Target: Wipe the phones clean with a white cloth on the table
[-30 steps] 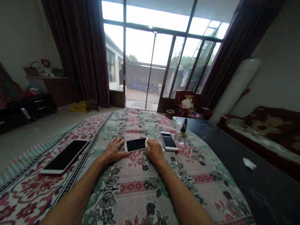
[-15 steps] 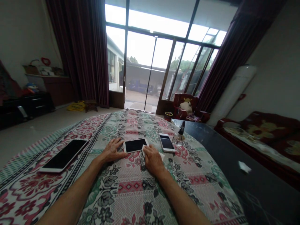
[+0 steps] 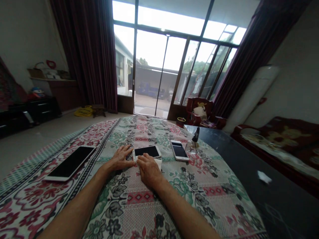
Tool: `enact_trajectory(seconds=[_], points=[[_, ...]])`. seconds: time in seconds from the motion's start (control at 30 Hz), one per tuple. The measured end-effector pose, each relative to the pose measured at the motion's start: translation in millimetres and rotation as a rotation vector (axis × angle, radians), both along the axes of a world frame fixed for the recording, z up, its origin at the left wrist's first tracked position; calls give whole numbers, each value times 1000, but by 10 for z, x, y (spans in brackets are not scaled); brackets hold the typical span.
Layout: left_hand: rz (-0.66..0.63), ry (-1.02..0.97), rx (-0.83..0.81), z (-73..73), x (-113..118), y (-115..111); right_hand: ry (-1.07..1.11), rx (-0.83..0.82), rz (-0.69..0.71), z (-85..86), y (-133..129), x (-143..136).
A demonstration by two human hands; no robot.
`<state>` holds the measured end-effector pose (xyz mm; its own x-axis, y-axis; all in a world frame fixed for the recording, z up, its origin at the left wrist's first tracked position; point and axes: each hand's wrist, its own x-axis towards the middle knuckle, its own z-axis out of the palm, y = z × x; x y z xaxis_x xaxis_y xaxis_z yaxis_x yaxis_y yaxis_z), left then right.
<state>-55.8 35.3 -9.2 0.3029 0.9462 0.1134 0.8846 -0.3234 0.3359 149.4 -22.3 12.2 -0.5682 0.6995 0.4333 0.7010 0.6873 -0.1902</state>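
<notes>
One white phone (image 3: 148, 151) with a dark screen lies flat near the middle of a desk (image 3: 199, 212) covered by a flowered cloth in pink, green and grey. The left hand (image 3: 121, 159) is spread on the desk, fingertips at the phone's left end. The right hand (image 3: 149, 171) is curled over a white wipe (image 3: 158, 163), holding it along the phone's near edge. A second white phone (image 3: 179, 151) lies to the right, beside what seems, rather dimly, a clear bottle (image 3: 196, 136) with a black top. A larger white-framed tablet (image 3: 71, 164) lies well to the left. Past the desk's right side, a dark glossy tabletop (image 3: 234, 159) bears a white scrap (image 3: 264, 177). Ahead, tall glass doors (image 3: 154, 73) stand between purple curtains (image 3: 97, 66). A wooden chair (image 3: 190, 104) and a red-brown sofa (image 3: 299, 137) are at right.
</notes>
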Motion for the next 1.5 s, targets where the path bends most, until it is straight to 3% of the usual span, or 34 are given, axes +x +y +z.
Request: enact_trajectory(seconds=[0.2, 0.5, 0.6, 0.97, 1.2, 1.33, 1.5], points=[[-23, -35, 41, -38, -25, 23, 50, 1, -38, -5, 40, 19], [-14, -55, -28, 82, 2, -33, 141, -24, -378, 0, 226, 436], [-14, -49, -47, 119, 12, -51, 133, -21, -433, 15, 236, 521], [-4, -41, -81, 137, 23, -63, 98, 12, -73, -4, 120, 219], [-2, -6, -102, 122, 11, -44, 75, 2, 37, -3, 26, 4], [-5, 5, -95, 117, 15, -39, 82, 3, 20, -17, 51, 12], [-20, 14, -59, 128, 28, -38, 143, -17, -204, -24, 183, 254]])
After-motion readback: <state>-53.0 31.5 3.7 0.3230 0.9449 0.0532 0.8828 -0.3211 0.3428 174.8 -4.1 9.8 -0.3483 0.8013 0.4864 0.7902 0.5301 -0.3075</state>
